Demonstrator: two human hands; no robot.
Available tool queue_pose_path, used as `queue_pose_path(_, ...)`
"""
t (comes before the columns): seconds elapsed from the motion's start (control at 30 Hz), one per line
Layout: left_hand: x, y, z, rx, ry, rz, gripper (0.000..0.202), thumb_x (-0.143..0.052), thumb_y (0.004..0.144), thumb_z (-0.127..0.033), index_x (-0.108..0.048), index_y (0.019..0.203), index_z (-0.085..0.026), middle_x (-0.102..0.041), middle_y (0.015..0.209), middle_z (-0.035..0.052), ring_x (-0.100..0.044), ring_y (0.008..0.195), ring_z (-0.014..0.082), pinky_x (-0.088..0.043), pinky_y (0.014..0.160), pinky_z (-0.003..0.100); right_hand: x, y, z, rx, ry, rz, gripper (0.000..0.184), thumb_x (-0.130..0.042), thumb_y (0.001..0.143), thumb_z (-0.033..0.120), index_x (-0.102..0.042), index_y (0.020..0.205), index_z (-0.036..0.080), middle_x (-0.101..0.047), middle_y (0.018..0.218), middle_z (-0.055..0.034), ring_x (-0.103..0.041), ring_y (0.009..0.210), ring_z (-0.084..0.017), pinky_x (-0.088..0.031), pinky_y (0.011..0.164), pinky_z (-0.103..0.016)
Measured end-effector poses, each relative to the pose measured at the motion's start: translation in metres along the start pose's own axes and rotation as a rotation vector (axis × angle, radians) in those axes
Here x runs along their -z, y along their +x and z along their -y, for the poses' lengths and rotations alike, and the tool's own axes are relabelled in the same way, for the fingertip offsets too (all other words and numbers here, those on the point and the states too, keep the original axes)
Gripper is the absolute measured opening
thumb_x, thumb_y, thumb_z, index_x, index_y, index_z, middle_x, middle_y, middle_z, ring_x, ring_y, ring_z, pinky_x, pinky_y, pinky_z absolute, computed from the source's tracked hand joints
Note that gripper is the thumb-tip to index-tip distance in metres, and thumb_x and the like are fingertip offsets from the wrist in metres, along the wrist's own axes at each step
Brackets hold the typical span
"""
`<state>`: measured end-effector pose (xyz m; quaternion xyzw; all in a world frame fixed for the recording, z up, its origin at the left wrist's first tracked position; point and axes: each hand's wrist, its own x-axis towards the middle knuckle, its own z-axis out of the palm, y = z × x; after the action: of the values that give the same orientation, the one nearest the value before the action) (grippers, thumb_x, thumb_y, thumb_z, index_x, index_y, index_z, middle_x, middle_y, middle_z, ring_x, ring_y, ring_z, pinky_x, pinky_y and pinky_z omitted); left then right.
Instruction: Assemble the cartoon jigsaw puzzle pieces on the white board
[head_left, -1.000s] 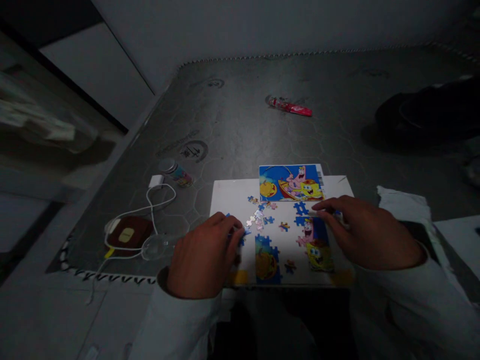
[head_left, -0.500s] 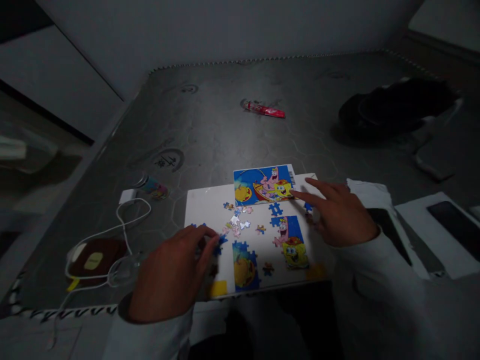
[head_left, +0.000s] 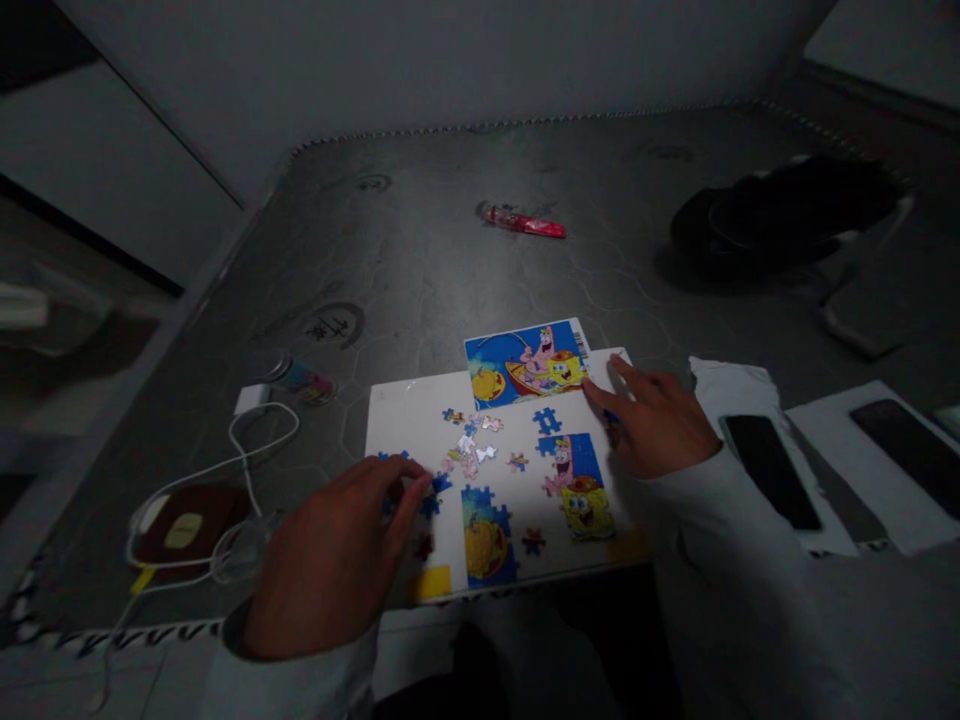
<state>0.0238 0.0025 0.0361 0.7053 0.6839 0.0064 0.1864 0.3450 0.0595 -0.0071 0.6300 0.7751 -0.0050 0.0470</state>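
A white board (head_left: 405, 415) lies on a dark table with a part-built cartoon jigsaw on it. Two joined sections show: a pink and yellow character block (head_left: 576, 487) and a pumpkin block (head_left: 486, 538). Several loose pieces (head_left: 469, 455) lie scattered in the middle. A colour reference picture (head_left: 525, 363) rests at the board's far edge. My left hand (head_left: 334, 560) lies on the board's left part, fingers stretched flat over blue pieces. My right hand (head_left: 654, 420) rests at the board's right edge, fingers extended, fingertips near the picture's corner.
A red wrapper (head_left: 523, 221) lies far back. A white cable and charger (head_left: 247, 440), a brown pouch (head_left: 184, 525) and a small jar (head_left: 304, 380) sit left. Two phones (head_left: 765, 470) lie on white paper right. A dark bag (head_left: 780, 215) fills the back right.
The view has swung to the right. My right hand has drawn off the character block to the board's right edge. My left hand has kept its place over the blue pieces.
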Motion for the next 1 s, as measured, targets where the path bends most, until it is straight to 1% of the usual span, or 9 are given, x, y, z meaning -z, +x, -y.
queue_pose_path(0.13, -0.001, 0.000, 0.003, -0.002, -0.009, -0.017, 0.034, -0.045, 0.098, -0.050, -0.072, 0.102, -0.029, -0.077, 0.098, 0.0008, -0.072, 0.080, 0.0231, -0.048, 0.067, 0.032, 0.003, -0.002, 0.008, -0.047, -0.008, -0.014, 0.073, -0.065, 0.076, 0.012, -0.059, 0.146, 0.028, -0.043, 0.162, -0.0115, -0.050, 0.130, -0.042, -0.052, 0.094, -0.059)
queue_pose_path(0.23, 0.000, -0.001, 0.001, -0.017, -0.016, -0.027, 0.034, -0.045, 0.099, -0.050, -0.072, 0.102, -0.029, -0.077, 0.099, 0.0010, -0.072, 0.082, 0.0231, -0.048, 0.069, 0.032, 0.004, -0.005, 0.004, -0.034, -0.016, 0.003, 0.066, -0.062, 0.079, 0.014, -0.062, 0.143, 0.032, -0.046, 0.160, -0.0087, -0.051, 0.129, -0.041, -0.053, 0.090, -0.059)
queue_pose_path(0.33, 0.001, -0.001, -0.001, -0.018, -0.019, -0.037, 0.033, -0.046, 0.099, -0.047, -0.072, 0.102, -0.028, -0.077, 0.098, 0.0016, -0.071, 0.081, 0.0226, -0.048, 0.069, 0.032, 0.000, -0.005, -0.007, 0.006, -0.013, 0.017, 0.063, -0.060, 0.083, 0.019, -0.060, 0.144, 0.037, -0.048, 0.158, -0.0087, -0.054, 0.126, -0.041, -0.055, 0.085, -0.056)
queue_pose_path(0.43, 0.002, -0.001, 0.000, -0.015, -0.026, -0.028, 0.034, -0.046, 0.099, -0.048, -0.073, 0.102, -0.028, -0.077, 0.098, 0.0021, -0.072, 0.081, 0.0222, -0.048, 0.069, 0.031, -0.005, -0.003, -0.014, 0.014, -0.016, -0.023, 0.058, -0.061, 0.085, 0.023, -0.063, 0.140, 0.039, -0.054, 0.153, -0.0088, -0.057, 0.121, -0.041, -0.055, 0.081, -0.054)
queue_pose_path(0.53, 0.003, -0.001, 0.003, -0.005, -0.024, -0.013, 0.035, -0.046, 0.098, -0.049, -0.074, 0.103, -0.028, -0.077, 0.097, 0.0018, -0.072, 0.081, 0.0221, -0.048, 0.067, 0.031, -0.007, -0.002, -0.016, 0.012, -0.027, -0.056, 0.056, -0.061, 0.083, 0.022, -0.066, 0.137, 0.037, -0.057, 0.150, -0.0105, -0.059, 0.116, -0.040, -0.053, 0.077, -0.052)
queue_pose_path(0.63, 0.004, -0.002, 0.004, 0.011, -0.008, -0.034, 0.035, -0.046, 0.098, -0.049, -0.073, 0.104, -0.027, -0.077, 0.098, 0.0017, -0.072, 0.081, 0.0227, -0.047, 0.067, 0.031, -0.005, -0.003, -0.015, 0.029, -0.026, -0.103, 0.058, -0.061, 0.082, 0.020, -0.066, 0.138, 0.036, -0.057, 0.150, -0.0110, -0.059, 0.115, -0.041, -0.051, 0.076, -0.052)
queue_pose_path(0.73, 0.004, -0.004, 0.002, -0.002, -0.012, -0.050, 0.034, -0.046, 0.099, -0.048, -0.073, 0.104, -0.028, -0.077, 0.099, 0.0014, -0.072, 0.083, 0.0226, -0.047, 0.068, 0.032, 0.001, -0.002, -0.007, 0.077, 0.020, -0.166, 0.057, -0.061, 0.082, 0.019, -0.066, 0.136, 0.037, -0.061, 0.145, -0.0093, -0.059, 0.113, -0.039, -0.049, 0.075, -0.049)
queue_pose_path(0.87, 0.002, -0.004, 0.000, -0.032, -0.030, -0.061, 0.033, -0.046, 0.100, -0.046, -0.072, 0.104, -0.028, -0.077, 0.099, 0.0014, -0.072, 0.083, 0.0221, -0.048, 0.070, 0.032, 0.011, 0.005, 0.019, 0.078, 0.153, -0.248, 0.029, -0.056, 0.094, 0.028, -0.077, 0.115, 0.028, -0.071, 0.117, -0.0108, -0.063, 0.100, -0.031, -0.045, 0.076, -0.043)
queue_pose_path(1.0, 0.002, -0.003, 0.001, -0.027, -0.025, -0.062, 0.032, -0.047, 0.100, -0.046, -0.072, 0.103, -0.027, -0.077, 0.100, 0.0020, -0.072, 0.084, 0.0230, -0.048, 0.069, 0.032, 0.012, 0.012, 0.039, 0.112, 0.224, -0.265, 0.020, -0.064, 0.093, 0.030, -0.079, 0.105, 0.027, -0.073, 0.104, -0.0085, -0.063, 0.095, -0.028, -0.043, 0.076, -0.040)
